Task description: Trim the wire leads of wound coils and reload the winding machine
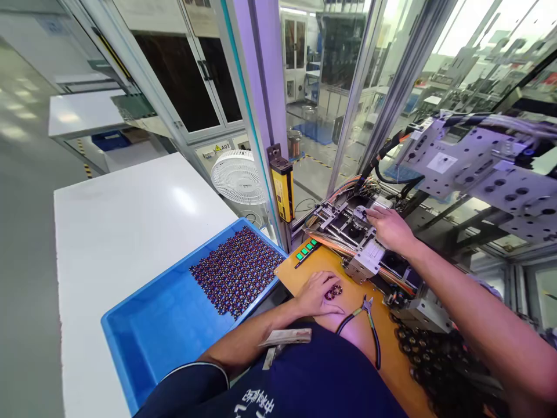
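Observation:
My left hand (317, 295) rests on the orange board with thumb and fingers apart. Small dark ring-shaped parts (334, 291) lie between its thumb and fingertips, on the board. My right hand (391, 231) reaches into the machine, its fingers bent together at a small metal piece (361, 215) on the fixture. What those fingertips grip, if anything, is too small to make out. Diagonal cutters (366, 307) with black handles lie on the orange board (322, 261), jaws toward the machine, to the right of my left hand.
A blue tray (148, 337) at left holds many small dark round parts (239, 270) and stands on a white table (108, 232). Black ring parts (418, 354) are heaped at lower right. Green-lit buttons (307, 249), a yellow sensor post (282, 188) and a white fan (239, 177) stand ahead.

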`<act>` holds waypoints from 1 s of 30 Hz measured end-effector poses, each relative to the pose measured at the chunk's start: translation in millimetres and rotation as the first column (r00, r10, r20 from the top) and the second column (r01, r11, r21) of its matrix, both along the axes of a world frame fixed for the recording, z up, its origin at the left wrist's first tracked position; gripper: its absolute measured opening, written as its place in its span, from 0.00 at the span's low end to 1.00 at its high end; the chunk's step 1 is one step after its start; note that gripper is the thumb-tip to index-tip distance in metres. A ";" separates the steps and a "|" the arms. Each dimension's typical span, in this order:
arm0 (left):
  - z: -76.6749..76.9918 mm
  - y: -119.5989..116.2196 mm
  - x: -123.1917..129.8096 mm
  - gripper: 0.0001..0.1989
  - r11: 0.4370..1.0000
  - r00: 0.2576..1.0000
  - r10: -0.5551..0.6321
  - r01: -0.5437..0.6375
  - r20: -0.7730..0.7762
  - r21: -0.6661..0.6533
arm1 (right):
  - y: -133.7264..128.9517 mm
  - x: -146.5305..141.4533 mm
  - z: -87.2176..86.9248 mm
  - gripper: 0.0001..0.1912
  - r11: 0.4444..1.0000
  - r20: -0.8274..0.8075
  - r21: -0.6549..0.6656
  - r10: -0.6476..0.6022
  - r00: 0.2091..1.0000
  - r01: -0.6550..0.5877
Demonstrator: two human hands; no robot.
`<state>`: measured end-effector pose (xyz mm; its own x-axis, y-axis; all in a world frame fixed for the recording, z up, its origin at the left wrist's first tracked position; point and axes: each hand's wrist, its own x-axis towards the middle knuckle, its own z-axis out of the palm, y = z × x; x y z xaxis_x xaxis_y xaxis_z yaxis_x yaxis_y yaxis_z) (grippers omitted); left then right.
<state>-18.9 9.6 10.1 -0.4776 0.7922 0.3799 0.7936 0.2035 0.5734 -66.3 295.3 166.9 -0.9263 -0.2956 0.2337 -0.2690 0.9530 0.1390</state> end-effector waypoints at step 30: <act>139.1 122.7 -124.3 0.34 0.950 0.974 -0.035 -0.037 -0.223 -0.310 | -110.7 346.7 -126.2 0.09 0.710 -0.264 -0.455 -0.684 0.681 0.537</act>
